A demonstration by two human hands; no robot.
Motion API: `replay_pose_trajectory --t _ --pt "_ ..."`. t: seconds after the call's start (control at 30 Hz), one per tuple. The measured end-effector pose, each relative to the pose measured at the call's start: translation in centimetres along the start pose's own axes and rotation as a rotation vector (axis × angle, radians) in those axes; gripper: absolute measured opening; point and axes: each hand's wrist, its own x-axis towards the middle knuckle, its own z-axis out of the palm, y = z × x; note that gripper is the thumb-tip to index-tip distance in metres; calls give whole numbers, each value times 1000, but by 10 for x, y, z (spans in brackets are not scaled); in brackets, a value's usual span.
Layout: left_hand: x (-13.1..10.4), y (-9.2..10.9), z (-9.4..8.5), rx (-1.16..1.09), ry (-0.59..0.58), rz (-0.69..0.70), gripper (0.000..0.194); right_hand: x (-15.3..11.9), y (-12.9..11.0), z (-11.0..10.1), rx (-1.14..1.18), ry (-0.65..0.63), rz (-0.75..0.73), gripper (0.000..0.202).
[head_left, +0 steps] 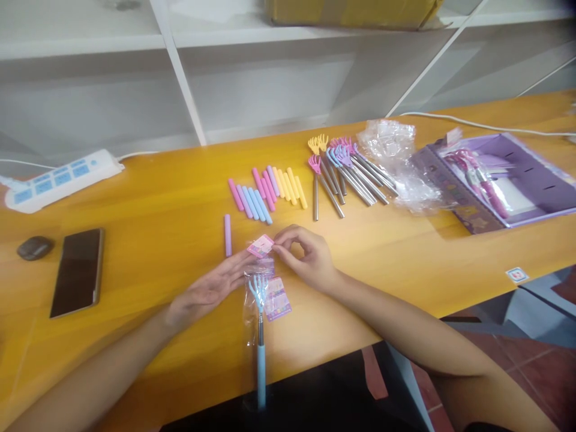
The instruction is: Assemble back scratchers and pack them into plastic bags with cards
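Note:
My right hand [308,255] pinches a small pink printed card [260,246] at its right edge, between thumb and forefinger. Stretched out flat, the fingers of my left hand [211,288] reach to the card's left side and the top of a clear plastic bag [250,300]. Inside this bag lies a light-blue back scratcher [261,366] with a claw head, metal shaft and blue grip, its lower end over the table's front edge. A second printed card [278,298] is beside the claw. One purple grip tube [227,235] lies just beyond my left fingertips.
Several coloured tubes [256,204] and metal-shafted scratchers [360,180] lie farther back. Clear plastic bags [391,144] are heaped near a purple box [540,210] holding packaged pink scratchers [481,180]. At left are a phone [76,273], a dark mouse-like object [35,247] and a power strip [63,180].

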Motion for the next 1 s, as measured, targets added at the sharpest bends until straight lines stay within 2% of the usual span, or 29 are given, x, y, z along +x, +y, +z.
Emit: replay_pose_trajectory --t 0.47,1.0 --pt "-2 -3 2 -45 53 -2 79 5 -4 -5 -128 -49 -151 9" --pt "0 1 4 -86 135 -17 74 2 -6 -5 -136 -115 -257 19"
